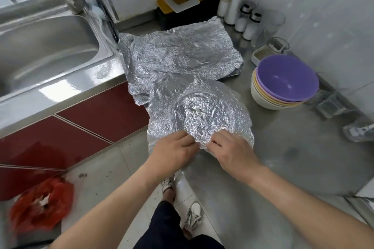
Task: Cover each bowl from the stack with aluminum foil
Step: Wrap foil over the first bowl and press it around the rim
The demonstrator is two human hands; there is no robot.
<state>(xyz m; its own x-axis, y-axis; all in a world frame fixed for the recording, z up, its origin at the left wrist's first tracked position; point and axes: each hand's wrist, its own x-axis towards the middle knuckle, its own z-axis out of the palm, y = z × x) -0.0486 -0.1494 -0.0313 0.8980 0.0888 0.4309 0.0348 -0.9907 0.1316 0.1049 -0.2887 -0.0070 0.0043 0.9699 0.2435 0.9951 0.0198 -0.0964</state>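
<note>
Two hands are on the job, both at the 6 o'clock edge of the foil-wrapped bowl point(202, 111), which sits close to the edge of the steel counter point(293, 147) w/ foil overhanging it. The left hand point(174, 148) has its fingers curled and pinches the foil edge. The right hand point(230, 147) does the same, thumb and fingers nipped on a fold just beside the left, the two hands nearly touching. The bowl itself isn't visible, only a round form under crinkled foil, so can't tell if it's upright or inverted. Step in hand, by my reading: crimping the foil round the rim of this one bowl. The near edge is being worked, and the foil at 3 and 9 o'clock looks loose and flared. The stack of bowls point(283, 85) stands at approx. 2 o'clock from it, apart, purple on top, all bare, so most of the task is outstanding. Spare foil sheets point(178, 54) lie crumpled at 12 o'clock, touching the wrapped bowl's far side. The sink point(40, 42) is at 10 o'clock. Next move likely calls for walking the pinch round the rim w/ light pressure, as thin foil tears, and steadying the bowl so near the edge. After that, peel off one sheet and take the top bowl.
</note>
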